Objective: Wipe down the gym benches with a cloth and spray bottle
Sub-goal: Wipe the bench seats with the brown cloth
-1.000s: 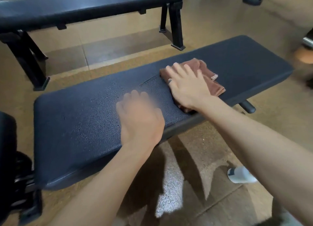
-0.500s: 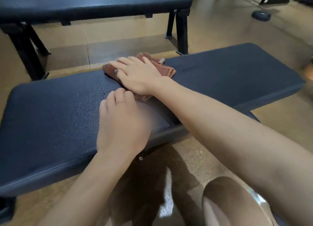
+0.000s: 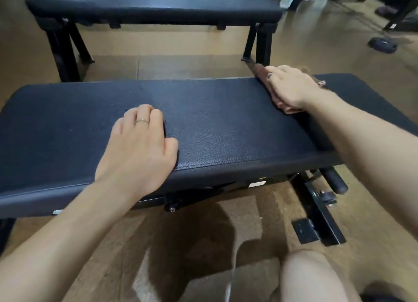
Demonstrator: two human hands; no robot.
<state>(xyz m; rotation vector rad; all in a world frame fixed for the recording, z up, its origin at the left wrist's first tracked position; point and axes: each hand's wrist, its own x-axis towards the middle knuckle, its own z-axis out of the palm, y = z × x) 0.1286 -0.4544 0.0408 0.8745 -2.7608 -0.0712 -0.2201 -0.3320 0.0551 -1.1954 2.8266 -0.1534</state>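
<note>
A dark padded gym bench stretches across the head view in front of me. My left hand lies flat on its near left part, fingers together, a ring on one finger, holding nothing. My right hand presses a reddish-brown cloth onto the bench's far right side; the hand covers most of the cloth. No spray bottle shows in this frame.
A second dark bench on black legs stands parallel behind the first. The near bench's black frame and foot jut out below at right. My bare knee is at the bottom right. Dark weights lie on the tan floor far right.
My right hand has slid the cloth to the right along the bench. My left hand has stayed planted on the pad. The view has shifted, and the white bottle on the floor has left it.
</note>
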